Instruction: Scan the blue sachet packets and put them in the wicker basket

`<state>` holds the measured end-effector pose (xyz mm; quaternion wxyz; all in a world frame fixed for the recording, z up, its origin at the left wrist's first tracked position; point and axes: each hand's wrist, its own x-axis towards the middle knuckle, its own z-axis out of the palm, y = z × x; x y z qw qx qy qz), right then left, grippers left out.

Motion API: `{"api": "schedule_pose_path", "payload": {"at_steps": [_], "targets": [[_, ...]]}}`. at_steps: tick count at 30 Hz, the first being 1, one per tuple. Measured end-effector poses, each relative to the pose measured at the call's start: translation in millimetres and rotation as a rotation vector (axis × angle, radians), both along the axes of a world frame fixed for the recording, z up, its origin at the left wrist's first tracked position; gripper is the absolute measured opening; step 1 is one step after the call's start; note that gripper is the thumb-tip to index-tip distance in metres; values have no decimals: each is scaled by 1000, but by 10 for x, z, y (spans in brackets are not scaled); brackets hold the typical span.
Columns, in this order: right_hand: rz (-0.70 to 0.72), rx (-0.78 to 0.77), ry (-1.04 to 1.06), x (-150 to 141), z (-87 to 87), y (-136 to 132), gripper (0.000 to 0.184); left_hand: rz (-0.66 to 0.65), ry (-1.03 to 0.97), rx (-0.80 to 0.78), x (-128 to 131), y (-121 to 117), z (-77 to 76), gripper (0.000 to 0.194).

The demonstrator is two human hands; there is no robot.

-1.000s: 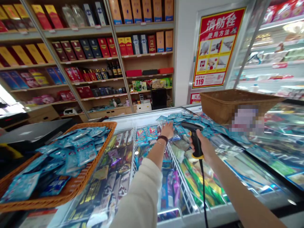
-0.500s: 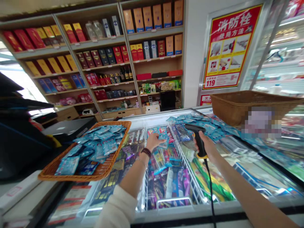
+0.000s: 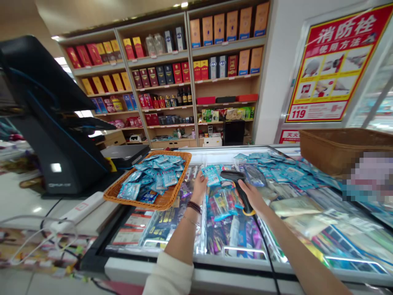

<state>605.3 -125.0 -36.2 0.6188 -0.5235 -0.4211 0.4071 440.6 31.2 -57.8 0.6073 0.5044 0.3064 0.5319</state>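
My left hand (image 3: 200, 183) pinches a small light-blue packet (image 3: 211, 175) over the glass-topped freezer. Wrapped in my right hand (image 3: 250, 196) is a black barcode scanner (image 3: 242, 192) with a yellow-edged grip end; its head sits just right of the packet. From its handle a black cable (image 3: 266, 250) hangs down. On the left, an orange wicker basket (image 3: 114, 196) holds a heap of similar blue packets (image 3: 159, 172). More blue packets (image 3: 284, 167) lie spread on the glass at the right.
A black checkout terminal (image 3: 58, 135) stands at the left, with a dark flat device (image 3: 125, 153) behind the basket. At the right is a brown wicker basket (image 3: 334, 153). Bagged goods fill the freezer (image 3: 229, 262) beneath. Shelves (image 3: 172, 108) of boxes line the back wall.
The view has turned left, so more of the terminal shows. My left hand has lifted the packet and turned its printed face up. The scanner has come closer to the packet.
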Motion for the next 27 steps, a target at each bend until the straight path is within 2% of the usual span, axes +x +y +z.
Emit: {"api": "schedule_pose_path", "payload": {"at_steps": [2,8,16,27], "targets": [[2,3,-40,-1,-3,-64,66,-31,-49,-35,-20,-6,5,40],[9,20,-144,15,-17,-214,62,-29,-86,-77,-36,26,-43,35],[27,16,-260,-14,-39,-212,60,-1,-84,-78,-16,93,-109,39],[24,8,-299,4,-55,-216,59,5,-91,-71,-20,60,-68,41]]}}
